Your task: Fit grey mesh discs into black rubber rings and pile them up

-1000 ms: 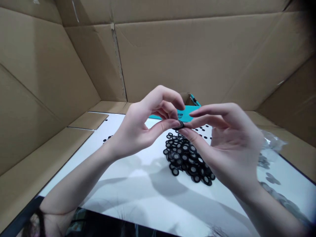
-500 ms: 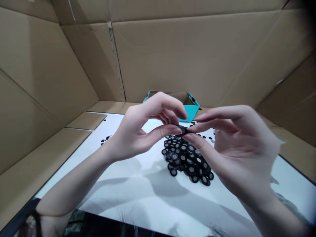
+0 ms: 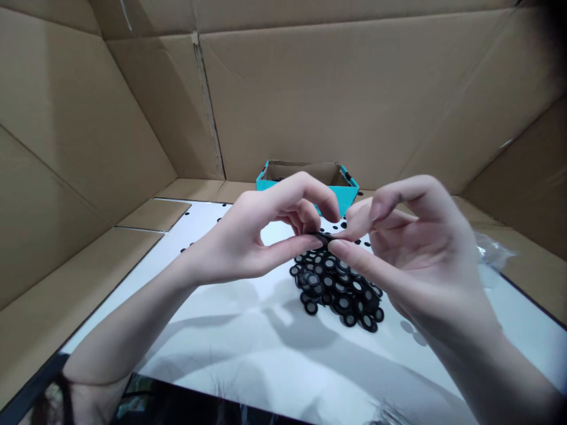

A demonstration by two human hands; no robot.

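Held dark piece (image 3: 325, 238) mostly covered by the fingertips; only a thin dark edge shows, so its face and any join in it cannot be made out. Left hand (image 3: 241, 239) grasps it between thumb and fingers; right hand (image 3: 425, 254) pinches its other end with thumb and a finger, a further finger bent clear above. Piece is held off the counter (image 3: 230, 330), above the far side of a pile of black rings (image 3: 343, 304) with pale centres. Teal box (image 3: 349, 193) is partly screened by the left hand; a little dark content shows inside, not identifiable. Pale discs (image 3: 411, 332) are partly cut off by the right wrist. Compared with half a second ago: one right finger has lifted and curled, the clear plastic bag (image 3: 494, 251) near the counter's right edge has come back into view, and the pile looks unchanged. Counter surface is white, its near edge crossing the lower part of the view above a dark area. Box stands at the far edge; small black dots (image 3: 344, 225) are scattered before it, a few more toward the far left corner. Tall cardboard walls (image 3: 332, 100) enclose the far, left and right edges.
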